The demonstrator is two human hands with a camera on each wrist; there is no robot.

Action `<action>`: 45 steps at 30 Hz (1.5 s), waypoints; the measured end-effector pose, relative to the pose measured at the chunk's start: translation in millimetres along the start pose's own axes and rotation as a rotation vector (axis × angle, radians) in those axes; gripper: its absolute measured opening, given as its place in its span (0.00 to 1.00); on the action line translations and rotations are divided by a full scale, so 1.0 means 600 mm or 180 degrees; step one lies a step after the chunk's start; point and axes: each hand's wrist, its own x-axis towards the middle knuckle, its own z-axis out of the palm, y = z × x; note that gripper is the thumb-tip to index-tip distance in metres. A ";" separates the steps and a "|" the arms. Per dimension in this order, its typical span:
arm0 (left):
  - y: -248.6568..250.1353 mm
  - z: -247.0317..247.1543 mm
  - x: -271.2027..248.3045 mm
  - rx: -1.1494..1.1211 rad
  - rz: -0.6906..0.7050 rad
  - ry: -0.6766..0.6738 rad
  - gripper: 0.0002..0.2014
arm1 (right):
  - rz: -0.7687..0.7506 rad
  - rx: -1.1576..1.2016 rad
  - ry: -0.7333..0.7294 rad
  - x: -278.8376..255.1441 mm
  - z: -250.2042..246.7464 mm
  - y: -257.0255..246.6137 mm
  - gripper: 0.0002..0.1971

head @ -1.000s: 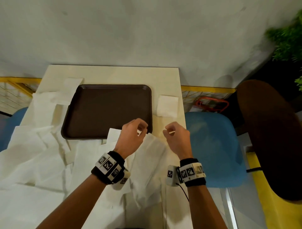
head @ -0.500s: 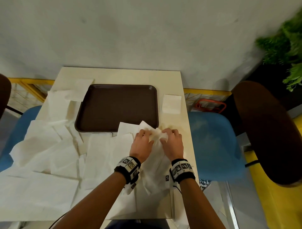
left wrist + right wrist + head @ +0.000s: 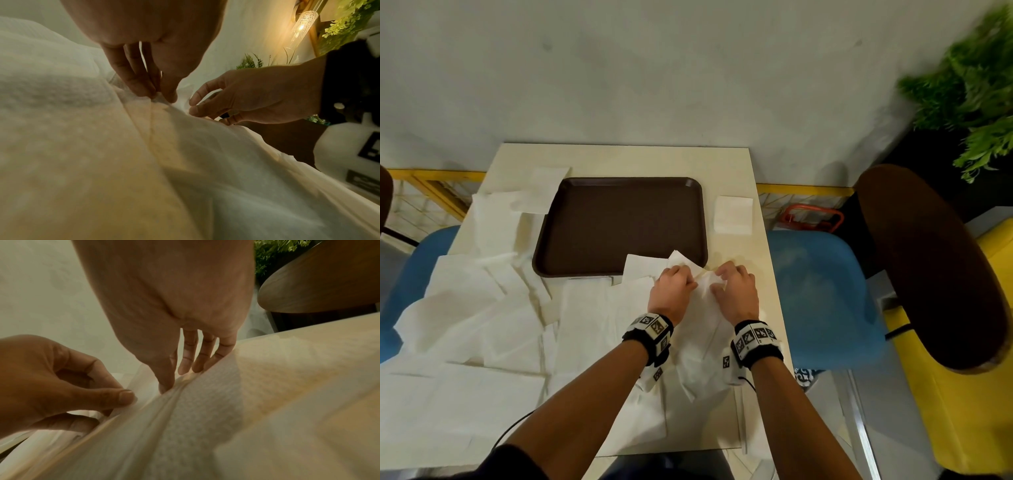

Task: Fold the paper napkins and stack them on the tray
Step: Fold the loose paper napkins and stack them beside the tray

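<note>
Lying lengthwise toward the body on the worktop (image 3: 726, 164), the napkin (image 3: 698, 346) is pinched at its far end by the left hand (image 3: 671, 287) and right hand (image 3: 736, 287), just short of the tray (image 3: 619, 219).

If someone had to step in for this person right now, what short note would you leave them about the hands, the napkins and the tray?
Left hand: pinches the top edge of the napkin in hand, just near of the tray.
Right hand: pinches the same napkin's edge beside it.
Tray: brown, mid-table, nothing stacked on it; one napkin corner overlaps its near rim.
Folded napkin: one small square lies on the table to the right of the tray.
Loose napkins: many, unfolded, spread over the left and near table.
Left to do: fold this one and the rest, then stack all on the tray.
</note>
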 end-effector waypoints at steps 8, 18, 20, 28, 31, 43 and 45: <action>-0.002 -0.009 0.006 -0.0636 -0.0258 -0.0026 0.07 | 0.0096 0.0239 0.0073 -0.007 0.002 -0.002 0.15; -0.008 -0.057 0.000 -0.1210 -0.0154 -0.0018 0.05 | -0.0342 0.0550 0.0525 -0.030 -0.040 -0.006 0.05; -0.007 -0.076 -0.009 -0.1412 -0.0105 0.0050 0.04 | -0.0499 0.0519 0.0615 -0.040 -0.058 -0.011 0.06; -0.007 -0.129 -0.060 -0.1996 -0.0120 0.0482 0.04 | -0.0268 0.1592 0.0322 -0.089 -0.090 -0.032 0.10; -0.010 -0.143 -0.080 -0.2247 -0.0139 0.0705 0.04 | 0.0006 0.2404 0.0170 -0.116 -0.094 -0.051 0.12; -0.005 -0.156 -0.150 -0.2177 0.0316 -0.0037 0.16 | -0.0037 0.3387 -0.0345 -0.153 -0.090 -0.123 0.06; -0.007 -0.155 -0.149 -0.2173 0.0212 -0.0052 0.17 | -0.0118 0.3345 -0.0392 -0.152 -0.086 -0.128 0.07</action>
